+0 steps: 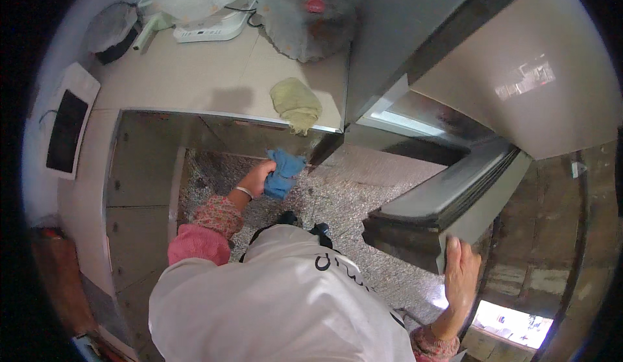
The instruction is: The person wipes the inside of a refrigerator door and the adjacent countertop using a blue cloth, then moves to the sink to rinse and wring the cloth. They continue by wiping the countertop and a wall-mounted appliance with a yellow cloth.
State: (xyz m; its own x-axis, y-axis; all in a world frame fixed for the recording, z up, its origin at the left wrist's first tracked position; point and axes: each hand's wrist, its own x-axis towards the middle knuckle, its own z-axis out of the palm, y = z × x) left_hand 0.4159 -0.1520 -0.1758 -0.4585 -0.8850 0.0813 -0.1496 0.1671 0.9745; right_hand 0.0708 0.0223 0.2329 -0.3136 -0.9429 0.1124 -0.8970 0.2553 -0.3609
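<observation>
My left hand [258, 179] is closed around a crumpled blue cloth [284, 174], held over the floor in front of the counter. At the right, a door [467, 211] of what looks like a refrigerator [413, 26] stands swung out, its dark folded gasket facing up. My right hand [461, 274] is on the outer corner of that door, thumb along the edge; its fingers curl partly out of sight behind it. Part of the pale interior [409, 121] shows through the opening. A yellow-green cloth [297, 103] lies bunched at the counter's front edge.
The L-shaped counter [180, 82] runs along the back and left. On it are a white device with a dark panel [68, 130], a lidded pan [114, 33], a white appliance [211, 28] and a plastic-covered item [311, 31]. The speckled floor [340, 206] lies below.
</observation>
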